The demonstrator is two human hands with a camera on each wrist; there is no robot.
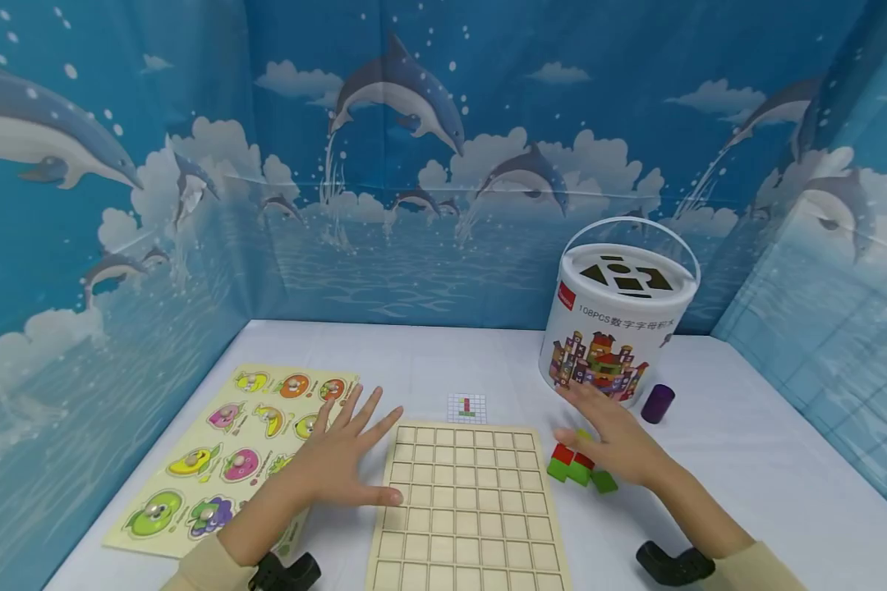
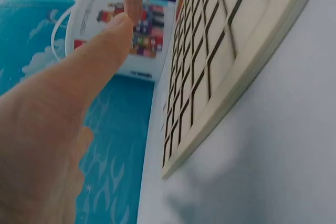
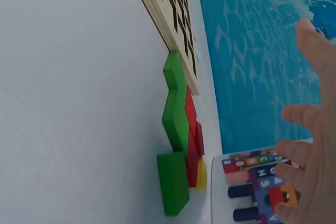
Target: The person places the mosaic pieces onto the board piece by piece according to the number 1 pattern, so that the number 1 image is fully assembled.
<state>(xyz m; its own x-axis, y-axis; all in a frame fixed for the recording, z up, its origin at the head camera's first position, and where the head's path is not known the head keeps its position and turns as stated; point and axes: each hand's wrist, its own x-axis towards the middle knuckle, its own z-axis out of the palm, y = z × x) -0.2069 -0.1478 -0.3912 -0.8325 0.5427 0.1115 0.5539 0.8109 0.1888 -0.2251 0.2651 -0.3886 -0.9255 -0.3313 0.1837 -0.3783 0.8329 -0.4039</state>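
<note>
My left hand (image 1: 337, 461) is spread with straight fingers above the gap between the fruit puzzle board (image 1: 185, 460) and the wooden grid board (image 1: 473, 501). Its thumb lies over the grid board's left edge in the head view. Over a small group of blocks, my right hand (image 1: 613, 431) hovers with fingers extended and nothing held. Those are green blocks (image 3: 176, 119), red blocks (image 3: 193, 145) and a yellow block (image 3: 201, 174), lying close together right of the grid board. A small pattern card (image 1: 466, 408) with a coloured grid lies behind the board.
A white bucket (image 1: 613, 320) with shape holes in its lid stands at the back right. Beside it is a purple cylinder (image 1: 658, 404). A blue dolphin curtain (image 1: 414, 271) encloses the white table (image 1: 414, 353) at the back and sides.
</note>
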